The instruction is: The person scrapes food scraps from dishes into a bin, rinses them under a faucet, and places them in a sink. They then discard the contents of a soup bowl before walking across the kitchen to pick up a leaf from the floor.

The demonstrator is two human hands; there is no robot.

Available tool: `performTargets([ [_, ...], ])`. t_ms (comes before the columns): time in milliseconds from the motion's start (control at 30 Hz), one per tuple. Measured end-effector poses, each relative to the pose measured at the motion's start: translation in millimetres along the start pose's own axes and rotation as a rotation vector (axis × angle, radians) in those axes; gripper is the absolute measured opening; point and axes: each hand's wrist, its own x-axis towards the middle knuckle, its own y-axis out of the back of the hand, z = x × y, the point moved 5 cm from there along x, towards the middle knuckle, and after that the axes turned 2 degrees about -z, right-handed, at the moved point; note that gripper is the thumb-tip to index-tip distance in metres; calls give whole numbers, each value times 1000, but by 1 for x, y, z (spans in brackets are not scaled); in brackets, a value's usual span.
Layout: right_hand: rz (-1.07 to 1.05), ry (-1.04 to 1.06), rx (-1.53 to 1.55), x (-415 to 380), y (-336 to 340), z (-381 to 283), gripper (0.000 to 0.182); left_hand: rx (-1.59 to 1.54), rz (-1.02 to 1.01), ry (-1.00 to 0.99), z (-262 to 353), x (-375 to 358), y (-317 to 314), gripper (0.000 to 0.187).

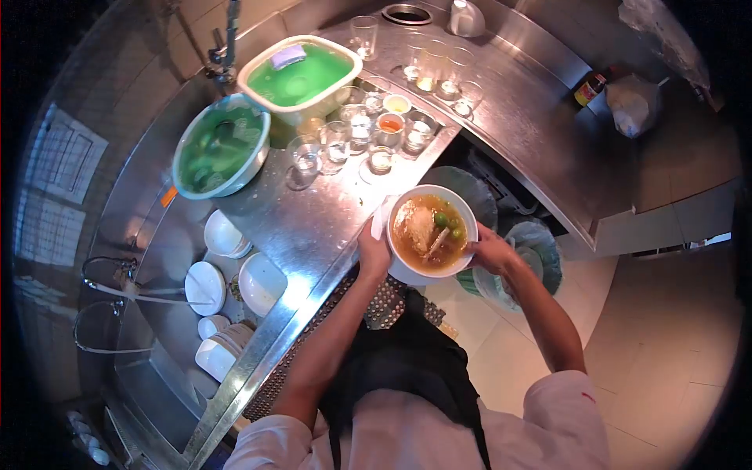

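In front of my body, a white bowl of brown soup is held between both hands. A pale lump, small round green pieces and a longer strip sit in the broth. My left hand is closed on the bowl's left side, where a white paper napkin shows beside the rim. On the opposite side, my right hand grips the edge with its thumb near the rim. A white plate shows partly beneath the bowl; how it is held is hidden.
A teal basin and a cream tub hold green liquid. Several glasses crowd the steel counter. White dishes lie in the sink at left. Below the counter gap stands a bin with a green liner.
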Motion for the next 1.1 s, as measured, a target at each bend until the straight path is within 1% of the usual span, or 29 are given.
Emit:
performTargets([
  [33,54,-3,80,-8,12,8,58,132,43,123,-18,1,-7,30],
  [67,108,-1,158,-14,25,14,59,137,32,131,-29,6,-18,30],
  [133,127,-19,186,-16,52,37,63,301,49,96,-47,16,-39,32],
  [200,251,-73,202,-16,82,58,65,310,61,76,-46,27,-66,30],
  [233,288,-126,194,-10,97,72,65,397,63,109,-48,33,-77,28],
  [267,291,-130,203,-2,109,77,65,485,65,140,-55,42,-88,25],
  [300,314,-109,157,6,119,81,66,497,52,130,-65,54,-101,25],
  [333,337,-92,114,12,130,89,66,565,18,170,-76,64,-113,29],
  [367,364,-51,147,29,147,114,71,629,17,112,-96,76,-125,29],
  [400,367,-58,165,34,155,118,71,695,15,51,-109,86,-136,30],
  [467,482,-54,165,49,170,125,72,782,-24,85,-134,98,-157,27],
  [500,484,-64,183,58,173,130,72,856,-50,110,-145,104,-166,26],
  [567,655,42,98,70,181,133,73,907,-77,92,-165,112,-177,26],
  [600,658,36,113,84,181,144,73,944,-89,62,-177,117,-180,26],
  [633,803,135,-127,93,185,143,73,933,-76,91,-191,121,-181,30],
  [667,939,233,-378,98,185,140,72,939,-86,94,-197,122,-184,30],
  [733,947,154,-465,95,177,110,72,951,-67,217,-210,126,-187,35],
  [767,925,85,-408,95,173,97,73,930,-99,261,-219,129,-190,33],
  [800,925,80,-398,97,177,96,73,940,-104,262,-227,133,-192,33],
  [867,866,62,-578,102,179,87,76,1162,-256,364,-239,134,-201,28],
  [900,855,50,-604,102,179,82,77,1165,-334,383,-236,130,-203,26],
  [933,858,47,-601,99,179,76,77,1167,-339,382,-233,127,-206,26],
  [1000,850,128,-706,98,178,63,80,1206,-373,365,-234,127,-207,28],
  [1033,890,184,-690,99,178,61,82,1208,-376,363,-234,128,-208,28],
  [1100,898,206,-664,99,178,61,81,1231,-409,373,-232,128,-210,29],
])
